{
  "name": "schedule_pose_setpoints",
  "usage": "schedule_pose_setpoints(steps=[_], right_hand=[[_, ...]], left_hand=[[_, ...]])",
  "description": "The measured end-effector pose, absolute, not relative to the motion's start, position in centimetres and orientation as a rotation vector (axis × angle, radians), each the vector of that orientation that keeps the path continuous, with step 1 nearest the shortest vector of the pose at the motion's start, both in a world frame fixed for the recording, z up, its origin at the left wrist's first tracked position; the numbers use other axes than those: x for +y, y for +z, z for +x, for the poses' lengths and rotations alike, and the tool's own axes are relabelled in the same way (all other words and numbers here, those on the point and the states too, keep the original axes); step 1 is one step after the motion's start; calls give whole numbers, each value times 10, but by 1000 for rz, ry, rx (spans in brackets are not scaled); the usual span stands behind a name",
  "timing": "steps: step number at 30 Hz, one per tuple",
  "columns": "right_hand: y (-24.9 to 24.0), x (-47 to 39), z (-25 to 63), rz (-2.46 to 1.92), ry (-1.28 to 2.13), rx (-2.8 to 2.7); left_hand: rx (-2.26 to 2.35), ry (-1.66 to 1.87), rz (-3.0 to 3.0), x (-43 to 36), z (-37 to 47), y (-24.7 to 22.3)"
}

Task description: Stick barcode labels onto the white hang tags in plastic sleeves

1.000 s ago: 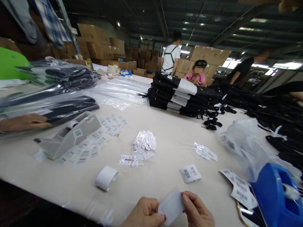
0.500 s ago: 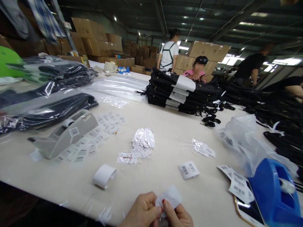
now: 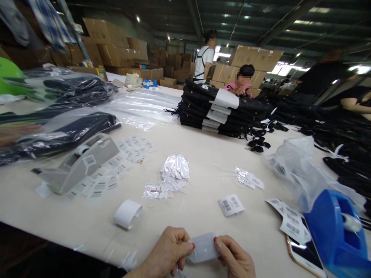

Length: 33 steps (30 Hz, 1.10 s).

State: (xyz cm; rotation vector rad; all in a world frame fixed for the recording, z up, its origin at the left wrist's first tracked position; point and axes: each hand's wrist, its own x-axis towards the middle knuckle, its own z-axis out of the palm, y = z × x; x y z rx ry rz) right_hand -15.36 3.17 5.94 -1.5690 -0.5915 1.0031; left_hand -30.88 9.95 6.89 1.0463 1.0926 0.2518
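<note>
A small translucent white piece of film or paper [image 3: 203, 248] is stretched between my two hands at the table's near edge; its exact kind I cannot make out. My left hand [image 3: 171, 249] pinches its left end, and my right hand [image 3: 236, 256] pinches its right end. Beyond them lies a folded white barcode label [image 3: 231, 204]. A curled strip of white paper [image 3: 127, 214] rests to the left. Farther off is a pile of white tags in clear sleeves [image 3: 175, 172], with another few tags [image 3: 249, 177] to its right.
A grey tape dispenser [image 3: 81, 162] stands left beside barcode stickers [image 3: 127, 152]. At right are a blue tape dispenser [image 3: 336, 231], a phone [image 3: 307, 251] under labels, and a crumpled plastic bag [image 3: 298, 170]. Stacked black garments [image 3: 199, 108] lie farther back. Co-workers are beyond.
My hands have moved apart, drawing the white piece out flat between them. A co-worker's hand has come into view at the bagged goods on the left.
</note>
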Motion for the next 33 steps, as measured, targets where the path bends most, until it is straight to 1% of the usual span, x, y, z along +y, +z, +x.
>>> schedule_pose_setpoints(steps=[5, 8, 12, 17, 19, 21, 22, 24, 26, 27, 30, 33], right_hand=[[48, 30, -149, -1589, 1002, -451], [44, 29, -145, -1647, 962, -385], [47, 28, -141, -1757, 956, -489], [47, 27, -139, -1874, 930, -673], [45, 26, -139, -1925, 917, -755], [45, 26, -139, -1953, 880, -816], [45, 26, -139, -1961, 846, -832], [47, 29, -136, -1959, 769, -830], [50, 36, -129, -1945, 713, -763], [51, 41, -124, -1933, 703, -698], [52, 61, -110, -1827, 748, -463], [50, 78, -103, -1709, 791, -370]], left_hand=[[1117, 164, 1122, 112, -315, 81], [1175, 150, 1330, 120, -320, 82], [1283, 79, 1771, 128, -325, 86], [1385, -88, 2129, 125, -327, 88], [1389, -52, 2318, 121, -328, 82], [1383, 119, 2546, 117, -328, 73], [1323, 249, 2672, 116, -328, 68], [997, 480, 2886, 115, -326, 58], [615, 548, 2957, 115, -323, 50], [504, 532, 2946, 116, -321, 47], [479, 496, 2871, 115, -318, 43], [534, 438, 2772, 113, -320, 44]])
